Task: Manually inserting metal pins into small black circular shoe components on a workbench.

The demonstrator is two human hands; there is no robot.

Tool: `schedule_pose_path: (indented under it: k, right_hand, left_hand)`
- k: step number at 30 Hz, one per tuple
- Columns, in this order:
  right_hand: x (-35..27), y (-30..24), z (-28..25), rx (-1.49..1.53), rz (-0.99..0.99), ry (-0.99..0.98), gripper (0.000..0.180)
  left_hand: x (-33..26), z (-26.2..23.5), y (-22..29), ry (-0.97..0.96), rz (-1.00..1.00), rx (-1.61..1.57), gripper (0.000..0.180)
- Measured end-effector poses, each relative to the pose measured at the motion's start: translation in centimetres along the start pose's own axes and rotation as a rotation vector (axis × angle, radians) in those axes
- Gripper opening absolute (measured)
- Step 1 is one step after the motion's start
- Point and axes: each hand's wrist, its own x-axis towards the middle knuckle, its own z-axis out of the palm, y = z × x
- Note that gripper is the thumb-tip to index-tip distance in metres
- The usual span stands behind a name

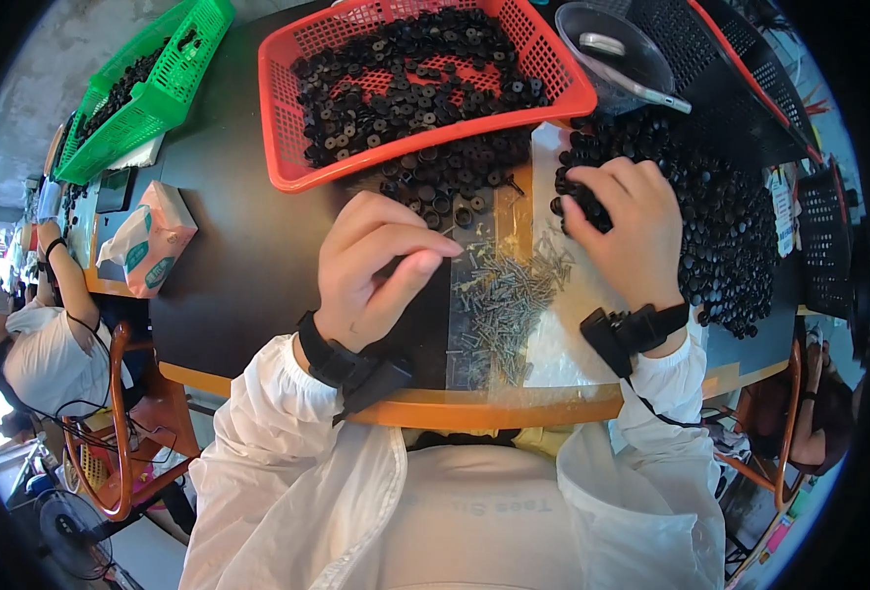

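Observation:
My left hand (381, 264) is over the table with thumb and forefinger pinched together. A thin metal screw (451, 232) appears to stick out at their tips. My right hand (635, 221) reaches into the left side of a heap of small round black caps (725, 251), its fingers curled round a black cap (592, 205). Between the hands, a pile of loose screws (509, 305) is spread over a clear sheet. Just beyond my left hand, black ring-shaped parts (445, 187) lie loose before the red basket.
A red basket (283, 128) of black discs stands at the far middle, a green basket (165, 98) at far left. A tissue box (165, 236) is on the left. A clear tub (578, 25) and black baskets (750, 88) are at far right. Another person (57, 344) sits left.

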Motion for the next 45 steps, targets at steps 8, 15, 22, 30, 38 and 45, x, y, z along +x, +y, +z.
schedule_pose_path:
  k: [8,15,22,30,38,45]
  right_hand:
    - [1.1,-1.5,0.8,0.046,-0.070,-0.065,0.032]
    - [3.2,-2.1,3.9,0.054,-0.173,-0.136,0.021]
    - [2.9,-2.1,4.0,0.040,-0.139,-0.185,0.027]
    - [3.3,-2.2,4.7,0.097,-0.050,-0.159,0.027]
    - [2.7,-2.9,3.7,0.039,-0.062,-0.094,0.031]
    - [1.2,-2.1,3.6,0.046,-0.071,-0.122,0.028]
  left_hand:
    - [0.5,1.2,-0.6,-0.329,0.073,0.299,0.024]
    - [0.4,1.3,-0.9,-0.383,0.043,0.320,0.016]
    - [0.2,1.9,-0.3,-0.410,0.022,0.431,0.016]
    - [0.4,1.8,-0.6,-0.284,-0.076,0.157,0.020]
    - [0.6,1.6,-0.4,-0.122,-0.044,0.115,0.031]
    - [0.6,1.5,-0.5,-0.076,-0.132,0.085,0.022]
